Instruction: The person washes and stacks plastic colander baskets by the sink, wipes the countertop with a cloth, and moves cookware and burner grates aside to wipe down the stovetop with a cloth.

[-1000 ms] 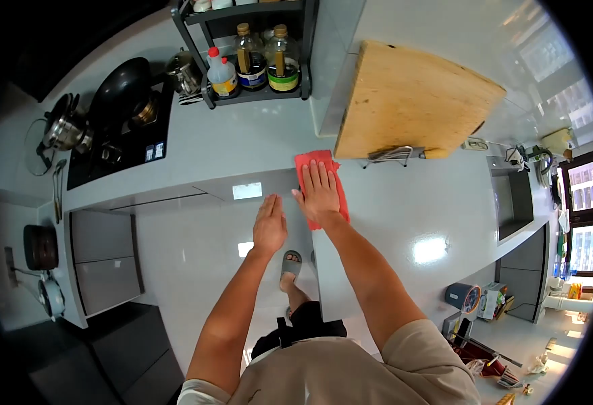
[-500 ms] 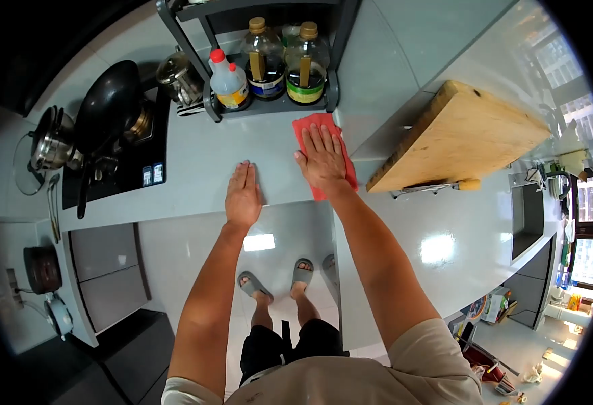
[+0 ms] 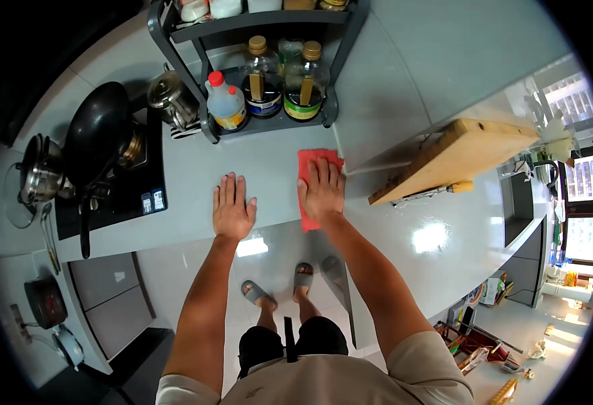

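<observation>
My right hand lies flat on a red cloth, fingers stretched out, pressing it against the light grey counter. The near end of the cloth reaches the counter's front edge. To the left, my left hand rests palm down on the bare countertop near that same edge, its fingers spread and nothing under it that I can see. Beyond both hands stands a dark grey rack. Its lower shelf carries a red-capped bottle and two larger bottles of dark liquid, one with a blue label and one with a green label.
On the left is a black stove with a wok and a steel pot. A metal kettle stands beside the rack. At right, a wooden board leans against the wall, with a sink farther along.
The view has shifted, so the rack sits lower in it. My right hand and the cloth have come slightly toward me. My left hand has moved left, and its fingers have spread.
</observation>
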Demonstrator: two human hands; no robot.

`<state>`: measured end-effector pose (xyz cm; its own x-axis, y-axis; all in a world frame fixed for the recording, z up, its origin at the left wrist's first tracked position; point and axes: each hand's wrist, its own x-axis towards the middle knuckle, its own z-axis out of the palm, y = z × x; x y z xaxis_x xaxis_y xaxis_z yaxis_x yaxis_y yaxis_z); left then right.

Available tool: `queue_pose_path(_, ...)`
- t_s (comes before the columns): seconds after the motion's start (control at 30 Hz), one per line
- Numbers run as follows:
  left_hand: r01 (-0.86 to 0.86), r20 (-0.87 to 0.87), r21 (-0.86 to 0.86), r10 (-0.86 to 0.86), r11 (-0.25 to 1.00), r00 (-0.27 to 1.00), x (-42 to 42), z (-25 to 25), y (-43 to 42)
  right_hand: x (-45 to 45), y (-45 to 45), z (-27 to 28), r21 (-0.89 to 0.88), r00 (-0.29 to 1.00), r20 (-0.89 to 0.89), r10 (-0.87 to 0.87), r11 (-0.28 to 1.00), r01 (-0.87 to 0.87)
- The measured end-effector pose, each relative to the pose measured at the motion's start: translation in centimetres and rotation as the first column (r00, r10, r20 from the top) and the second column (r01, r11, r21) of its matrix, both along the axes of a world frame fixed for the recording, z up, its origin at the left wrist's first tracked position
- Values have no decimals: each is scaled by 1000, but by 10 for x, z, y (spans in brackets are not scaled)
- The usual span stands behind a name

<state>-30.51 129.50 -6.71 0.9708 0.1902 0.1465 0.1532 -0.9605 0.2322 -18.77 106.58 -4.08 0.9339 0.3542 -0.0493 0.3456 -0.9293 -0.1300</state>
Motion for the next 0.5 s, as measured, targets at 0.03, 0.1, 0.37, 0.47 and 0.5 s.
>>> queue_pose_path(0.03, 0, -2, -12, 0, 1000, 1000, 0, 1, 0, 13, 11, -6, 10, 1000, 27, -6, 1000, 6)
queue_pose_path(0.1, 8, 6, -32, -8, 999, 1000, 2, 5, 0, 40, 34, -16, 35, 995, 93, -27, 999, 24)
queue_pose_path(0.37, 16, 133, -174, 7, 985, 991, 0, 0, 9, -13, 112, -8, -25, 938, -52, 342, 939, -344)
queue_pose_path(0.47, 76, 184, -317, -17, 945, 983, -7, -2, 30, -44, 90, -7, 62, 923, -89, 375, 926, -371)
queue_pose_path(0.5, 48, 179, -266, 0, 963, 984, -11, 2, 39, -43, 75, -11, 47, 934, -85, 348, 937, -345)
